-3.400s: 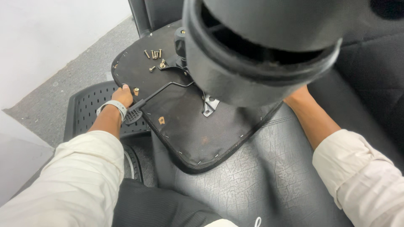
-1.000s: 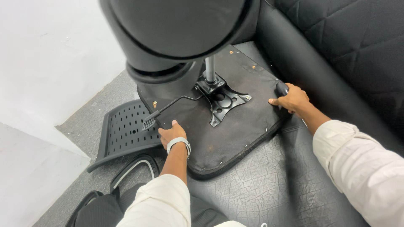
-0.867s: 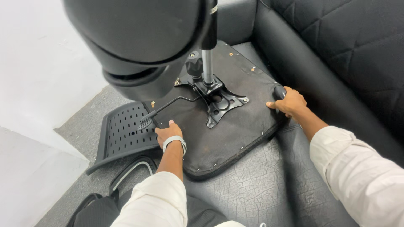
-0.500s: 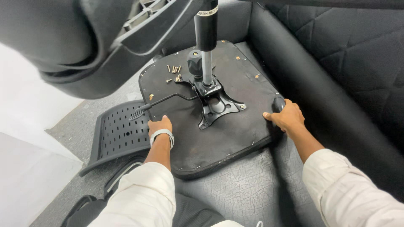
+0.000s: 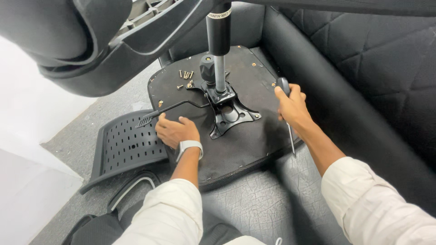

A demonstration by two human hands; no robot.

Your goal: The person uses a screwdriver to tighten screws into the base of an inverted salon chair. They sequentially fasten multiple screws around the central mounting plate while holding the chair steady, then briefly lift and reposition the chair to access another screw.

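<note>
An upturned black chair seat lies on a dark leather sofa. A black metal mechanism plate with a gas-lift column stands on its underside. My left hand, with a white watch on the wrist, rests flat on the seat's left edge beside the thin lever. My right hand grips a screwdriver by its black handle at the seat's right edge, the shaft pointing down toward me. Several brass screws lie loose at the seat's far left.
The chair's black star base looms at the top, close to the camera. A perforated black plastic backrest lies on the grey floor to the left. The sofa's quilted back rises on the right.
The chair base has swung up and left out of the middle of the view, uncovering the column, plate and screws. My right hand now shows the screwdriver shaft below it. My left hand stays on the seat.
</note>
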